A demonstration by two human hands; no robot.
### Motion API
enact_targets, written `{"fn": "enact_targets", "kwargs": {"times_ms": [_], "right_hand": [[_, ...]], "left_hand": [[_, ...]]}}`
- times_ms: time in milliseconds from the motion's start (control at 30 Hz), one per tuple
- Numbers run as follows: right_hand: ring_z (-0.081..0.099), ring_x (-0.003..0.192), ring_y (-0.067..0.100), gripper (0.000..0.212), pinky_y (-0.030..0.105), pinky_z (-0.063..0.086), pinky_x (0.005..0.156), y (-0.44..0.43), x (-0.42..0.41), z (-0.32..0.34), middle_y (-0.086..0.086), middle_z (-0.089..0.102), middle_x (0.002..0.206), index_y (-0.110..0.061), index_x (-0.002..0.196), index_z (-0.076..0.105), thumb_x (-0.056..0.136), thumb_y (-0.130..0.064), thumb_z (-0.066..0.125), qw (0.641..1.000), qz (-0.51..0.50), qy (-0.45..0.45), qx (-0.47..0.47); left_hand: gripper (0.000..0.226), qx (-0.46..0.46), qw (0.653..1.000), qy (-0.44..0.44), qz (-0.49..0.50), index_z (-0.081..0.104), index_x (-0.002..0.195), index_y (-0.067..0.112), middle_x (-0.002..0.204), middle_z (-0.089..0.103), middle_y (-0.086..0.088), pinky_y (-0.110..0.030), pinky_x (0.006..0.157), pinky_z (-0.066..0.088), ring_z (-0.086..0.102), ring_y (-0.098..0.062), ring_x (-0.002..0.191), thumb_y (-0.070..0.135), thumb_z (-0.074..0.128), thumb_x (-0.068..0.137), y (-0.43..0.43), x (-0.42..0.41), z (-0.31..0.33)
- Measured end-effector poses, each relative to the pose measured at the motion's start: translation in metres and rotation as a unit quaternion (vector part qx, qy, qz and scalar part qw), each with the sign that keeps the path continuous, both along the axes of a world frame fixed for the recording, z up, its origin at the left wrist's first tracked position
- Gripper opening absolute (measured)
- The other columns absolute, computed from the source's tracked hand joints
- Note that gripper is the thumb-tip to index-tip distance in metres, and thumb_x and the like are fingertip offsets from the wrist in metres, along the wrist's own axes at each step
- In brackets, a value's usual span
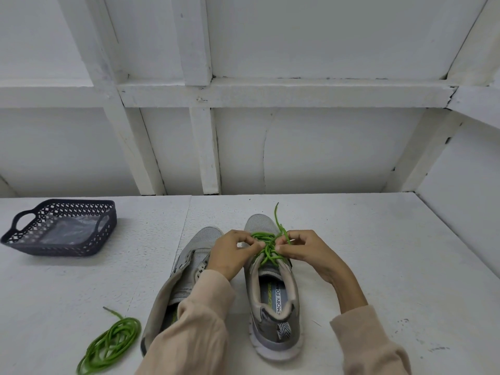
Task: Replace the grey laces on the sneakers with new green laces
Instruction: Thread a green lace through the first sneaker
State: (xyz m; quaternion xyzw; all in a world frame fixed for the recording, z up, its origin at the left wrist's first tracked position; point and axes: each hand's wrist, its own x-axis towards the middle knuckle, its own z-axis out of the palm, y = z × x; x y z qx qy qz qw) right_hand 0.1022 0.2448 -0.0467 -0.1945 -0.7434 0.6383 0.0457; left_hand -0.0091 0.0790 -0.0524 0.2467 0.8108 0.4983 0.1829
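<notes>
Coiled by my left sleeve, a spare green lace (113, 338) lies on the counter (378, 266). My left hand (230, 255) and right hand (308, 253) each pinch the threaded green lace (267, 253) atop the right sneaker (259, 223); the left sneaker (203, 239) stands just beside it.

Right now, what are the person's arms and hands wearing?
Both arms wear long, loose, pale beige sleeves, the left sleeve and right sleeve ending at the wrists. The left hand and right hand are bare, no gloves or rings visible.
</notes>
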Motion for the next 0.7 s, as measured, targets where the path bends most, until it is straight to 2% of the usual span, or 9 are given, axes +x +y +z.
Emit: {"fn": "enact_targets", "kwargs": {"times_ms": [133, 233, 333, 400, 467, 600, 700], "right_hand": [[0.061, 0.067, 0.008, 0.007, 0.018, 0.052, 0.07, -0.0012, -0.0024, 0.0008, 0.004, 0.066, 0.07, -0.006, 0.087, 0.072, 0.083, -0.011, 0.074, 1.0, -0.005, -0.005, 0.018], [0.064, 0.072, 0.008, 0.005, 0.018, 0.052, 0.071, -0.0024, -0.0031, -0.0017, 0.005, 0.069, 0.08, -0.006, 0.09, 0.071, 0.085, -0.007, 0.072, 1.0, -0.008, 0.006, 0.022], [0.064, 0.08, 0.012, 0.006, 0.021, 0.053, 0.075, -0.0035, -0.0023, -0.0041, 0.009, 0.068, 0.087, -0.008, 0.089, 0.069, 0.085, -0.005, 0.071, 1.0, -0.012, 0.013, 0.023], [0.062, 0.079, 0.012, 0.007, 0.019, 0.051, 0.072, -0.0034, -0.0009, -0.0047, 0.007, 0.067, 0.085, -0.009, 0.087, 0.069, 0.086, -0.002, 0.07, 1.0, -0.009, 0.012, 0.024], [0.061, 0.077, 0.009, 0.006, 0.015, 0.049, 0.069, -0.0031, 0.0011, -0.0038, 0.005, 0.067, 0.083, -0.007, 0.087, 0.07, 0.085, -0.002, 0.069, 0.999, -0.009, 0.003, 0.034], [0.057, 0.065, 0.003, 0.005, 0.013, 0.047, 0.063, -0.0066, 0.0001, -0.0024, 0.009, 0.067, 0.078, -0.006, 0.088, 0.074, 0.083, -0.008, 0.073, 0.996, -0.032, -0.01, 0.077], [0.06, 0.064, 0.005, 0.002, 0.014, 0.049, 0.063, -0.0099, -0.0032, 0.0014, 0.009, 0.07, 0.079, -0.009, 0.082, 0.076, 0.082, -0.01, 0.075, 0.989, -0.035, -0.015, 0.142]], "left_hand": [[0.016, -0.008, 1.0, -0.011, -0.001, 0.07, 0.063, 0.03, 0.1, 0.064, 0.016, -0.046, 0.093, 0.05, 0.063, -0.013, 0.101, 0.031, 0.08, 0.075, 0.0005, -0.001, 0.0006], [0.016, -0.011, 1.0, -0.024, 0.001, 0.07, 0.062, 0.028, 0.1, 0.066, 0.015, -0.045, 0.094, 0.05, 0.064, -0.014, 0.1, 0.03, 0.081, 0.074, 0.0002, -0.0007, 0.0011], [0.018, -0.016, 0.999, -0.038, 0.002, 0.071, 0.063, 0.026, 0.098, 0.066, 0.015, -0.044, 0.094, 0.05, 0.065, -0.014, 0.1, 0.04, 0.081, 0.067, -0.0001, 0.0008, 0.0025], [0.024, -0.015, 0.999, -0.045, 0.004, 0.07, 0.062, 0.026, 0.097, 0.066, 0.017, -0.045, 0.092, 0.051, 0.066, -0.015, 0.098, 0.05, 0.074, 0.059, 0.0004, 0.0014, 0.0033], [0.021, -0.007, 0.999, -0.047, 0.007, 0.069, 0.056, 0.03, 0.094, 0.067, 0.017, -0.047, 0.09, 0.052, 0.067, -0.02, 0.095, 0.051, 0.071, 0.058, 0.0008, 0.0021, 0.0019], [0.017, 0.0, 0.999, -0.038, 0.002, 0.068, 0.056, 0.032, 0.093, 0.068, 0.011, -0.049, 0.089, 0.053, 0.067, -0.02, 0.088, 0.045, 0.074, 0.064, 0.0, 0.001, 0.0002], [0.014, -0.011, 1.0, -0.02, -0.011, 0.071, 0.067, 0.022, 0.096, 0.067, 0.005, -0.037, 0.093, 0.051, 0.065, -0.017, 0.098, 0.028, 0.081, 0.076, 0.0003, 0.0015, 0.0014]]}}
